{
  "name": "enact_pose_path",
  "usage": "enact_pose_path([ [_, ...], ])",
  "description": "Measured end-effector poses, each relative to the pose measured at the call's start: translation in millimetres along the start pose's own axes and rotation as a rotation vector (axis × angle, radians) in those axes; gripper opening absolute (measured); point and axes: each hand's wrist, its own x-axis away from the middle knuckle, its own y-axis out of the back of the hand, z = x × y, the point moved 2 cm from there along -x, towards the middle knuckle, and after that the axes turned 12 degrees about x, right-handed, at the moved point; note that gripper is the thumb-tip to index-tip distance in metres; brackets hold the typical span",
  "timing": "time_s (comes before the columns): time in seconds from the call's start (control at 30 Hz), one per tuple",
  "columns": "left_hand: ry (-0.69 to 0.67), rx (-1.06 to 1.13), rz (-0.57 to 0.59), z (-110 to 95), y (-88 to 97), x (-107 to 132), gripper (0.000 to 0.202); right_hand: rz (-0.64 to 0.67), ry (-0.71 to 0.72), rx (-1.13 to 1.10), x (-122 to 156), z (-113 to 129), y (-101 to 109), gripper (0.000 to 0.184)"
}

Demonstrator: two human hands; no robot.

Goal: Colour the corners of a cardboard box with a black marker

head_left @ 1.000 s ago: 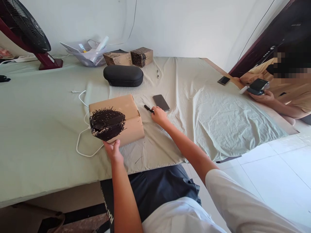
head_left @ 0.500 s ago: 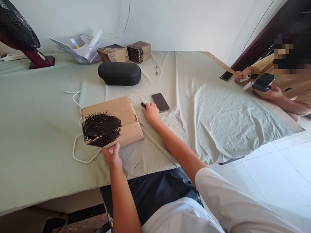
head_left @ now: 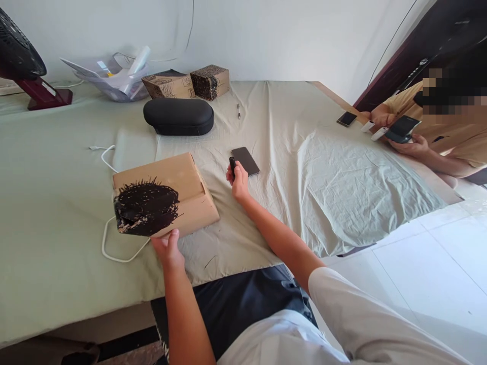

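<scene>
A cardboard box (head_left: 194,203) lies on the cloth, its left part covered by a dense black ink patch with short strokes at the rim. My left hand (head_left: 170,252) grips the box's near lower edge, thumb on the side and fingers hidden underneath. Right of the box, my right hand (head_left: 239,182) is closed around a black marker (head_left: 232,166), which points upward. Just behind that hand lies a dark smartphone (head_left: 246,161), flat on the cloth. A white cable (head_left: 114,259) loops out from behind and beside the box.
A black case (head_left: 178,117) sits behind the box, near two scribbled cardboard boxes (head_left: 213,83), a clear plastic basket (head_left: 110,90) and a fan (head_left: 23,45). A pen (head_left: 239,111) lies farther back. At right, another person's hands (head_left: 411,144) hold a dark device by a second phone (head_left: 346,119).
My right hand has picked up the marker from the cloth and turned it upright. My left hand stays on the box. The whole view has shifted slightly.
</scene>
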Motion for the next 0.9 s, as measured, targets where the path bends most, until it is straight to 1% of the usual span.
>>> enact_pose_path([
  [0.13, -0.006, -0.021, -0.001, 0.4, 0.0, 0.7, 0.056, -0.143, 0.049, -0.275, -2.8, 8.2, 5.0, 0.062],
  [0.2, -0.006, -0.026, 0.010, 0.2, -0.2, 0.2, 0.057, -0.158, 0.054, -0.302, -4.0, 11.6, 4.3, 0.065],
  [0.27, -0.011, -0.027, 0.019, 0.1, -0.1, -0.3, 0.058, -0.124, 0.060, -0.244, -4.2, 12.2, 1.6, 0.064],
  [0.33, -0.016, -0.029, 0.026, 0.4, 0.4, -0.4, 0.061, -0.077, 0.108, -0.169, -3.1, 10.8, -0.7, 0.055],
  [0.47, -0.017, -0.031, 0.047, 2.4, 2.6, 0.3, 0.069, 0.014, 0.260, -0.075, 1.7, 8.0, 0.6, 0.038],
  [0.57, -0.016, -0.031, 0.056, 3.9, 3.9, 0.3, 0.072, 0.128, 0.400, -0.038, 5.0, 10.3, 2.0, 0.029],
  [0.63, -0.013, -0.027, 0.056, 4.5, 4.3, -0.2, 0.072, 0.198, 0.469, 0.081, 5.5, 11.5, -1.5, 0.015],
  [0.67, -0.010, -0.025, 0.057, 4.7, 4.4, -0.4, 0.072, 0.221, 0.474, 0.167, 4.8, 10.9, -4.9, 0.008],
  [0.7, -0.008, -0.024, 0.058, 4.8, 4.4, -0.4, 0.071, 0.233, 0.458, 0.255, 3.6, 9.3, -9.0, 0.007],
  [0.77, -0.004, -0.029, 0.060, 4.8, 4.6, 0.1, 0.069, 0.238, 0.385, 0.390, 0.0, 4.2, -17.5, 0.012],
  [0.83, 0.002, -0.040, 0.060, 4.3, 5.1, 1.4, 0.065, 0.233, 0.322, 0.426, -3.5, -0.9, -23.9, 0.014],
  [0.9, 0.008, -0.049, 0.061, 4.0, 5.9, 2.9, 0.061, 0.240, 0.309, 0.442, -6.0, -4.2, -27.0, 0.017],
])
